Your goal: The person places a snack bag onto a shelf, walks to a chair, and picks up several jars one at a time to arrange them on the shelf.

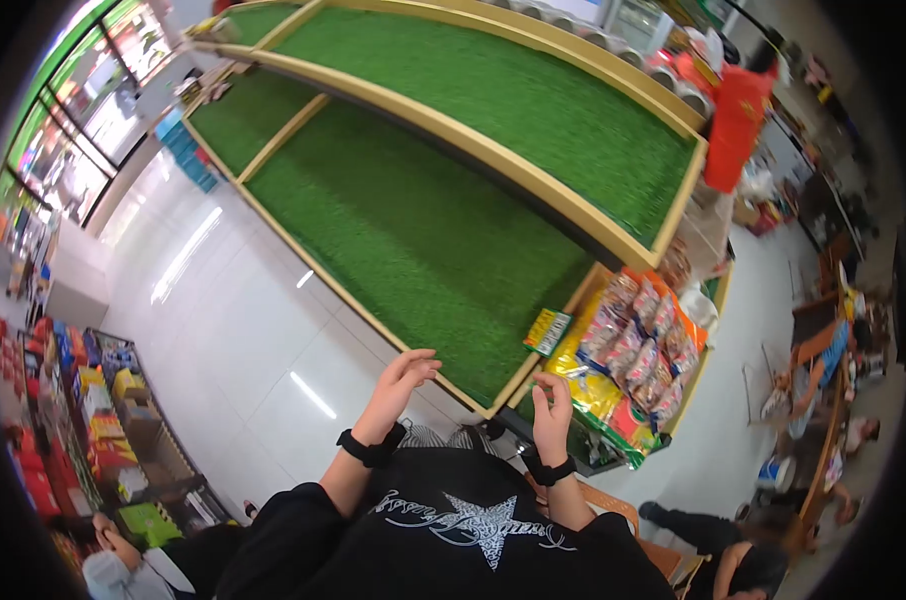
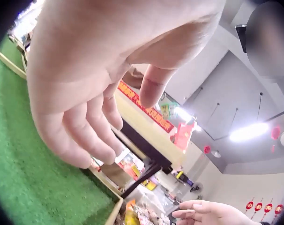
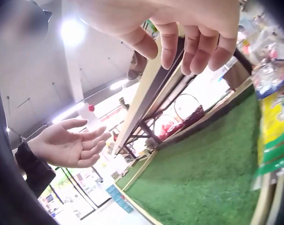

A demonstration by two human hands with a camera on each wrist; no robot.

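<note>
Packet (image 1: 548, 331): one, yellow-green, just beyond the right fingers on the shelf (image 1: 413, 220) | left hand (image 1: 393, 392) and right hand (image 1: 552, 418): two, raised, well apart, fingers loosely bent, nothing held | snack bags (image 1: 641, 345): one heap, right of the right fingers, number unclear | shelf tiers: two, ahead of both hands' fingers

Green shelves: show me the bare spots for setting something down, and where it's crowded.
The lower shelf is bare between its far divider and the yellow-green sign. The upper shelf is bare in its large bay, inside the wooden rim. Crowded: just past the sign, where snack bags are piled.
</note>
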